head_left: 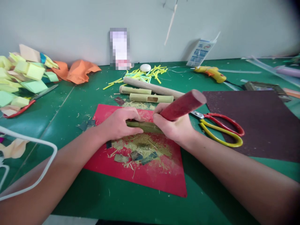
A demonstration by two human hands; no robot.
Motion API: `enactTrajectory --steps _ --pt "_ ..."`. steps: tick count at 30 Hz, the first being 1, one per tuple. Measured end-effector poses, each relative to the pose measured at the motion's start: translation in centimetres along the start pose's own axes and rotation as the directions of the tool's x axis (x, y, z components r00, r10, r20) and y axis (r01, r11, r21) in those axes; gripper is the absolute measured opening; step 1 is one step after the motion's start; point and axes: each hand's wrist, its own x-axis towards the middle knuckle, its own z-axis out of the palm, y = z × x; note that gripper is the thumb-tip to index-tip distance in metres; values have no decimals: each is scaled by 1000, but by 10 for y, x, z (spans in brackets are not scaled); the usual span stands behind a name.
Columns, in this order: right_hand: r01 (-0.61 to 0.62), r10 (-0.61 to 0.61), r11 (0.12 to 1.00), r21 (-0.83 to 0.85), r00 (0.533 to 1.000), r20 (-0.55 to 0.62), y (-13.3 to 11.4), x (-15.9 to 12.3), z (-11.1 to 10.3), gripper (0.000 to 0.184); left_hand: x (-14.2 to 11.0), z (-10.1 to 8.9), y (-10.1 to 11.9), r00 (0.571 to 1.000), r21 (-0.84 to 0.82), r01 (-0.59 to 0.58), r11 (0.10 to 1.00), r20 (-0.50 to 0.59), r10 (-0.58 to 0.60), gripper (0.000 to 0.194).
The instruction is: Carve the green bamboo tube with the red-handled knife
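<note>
My left hand (123,122) is closed around one end of a green bamboo tube (150,127), which lies level above the red mat (161,181). Wrapped in my right hand (175,128) is the thick round red handle (182,104) of a tool; the handle slants up to the right. The tool's working end is hidden behind my fingers, close to the bamboo. Pale shavings (145,142) and several small dark scraps of sandpaper-like sheet (121,157) lie on the mat below. Behind my hands are a cut bamboo piece with a rectangular notch (138,97) and another bamboo piece (136,90).
Scissors (222,131) with red and yellow handles lie right of my right hand, beside a dark brown sheet (257,125). A wooden rod (154,87), yellow strips (159,72) and a yellow glue gun (211,73) are farther back. Folded paper pieces (25,72) pile up left.
</note>
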Motion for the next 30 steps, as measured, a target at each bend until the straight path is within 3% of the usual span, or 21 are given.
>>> enactTrajectory --steps 9,20,30 --pt "-81 49 990 118 967 249 2 7 1 11 0 1 2 1000 -1 10 1000 10 -10 16" --pt "-53 23 992 112 967 252 2 5 4 11 1 0 6 995 -17 91 996 49 -90 17" --pt "-45 8 988 149 970 244 3 5 6 9 0 2 2 998 -21 50 999 27 -50 20"
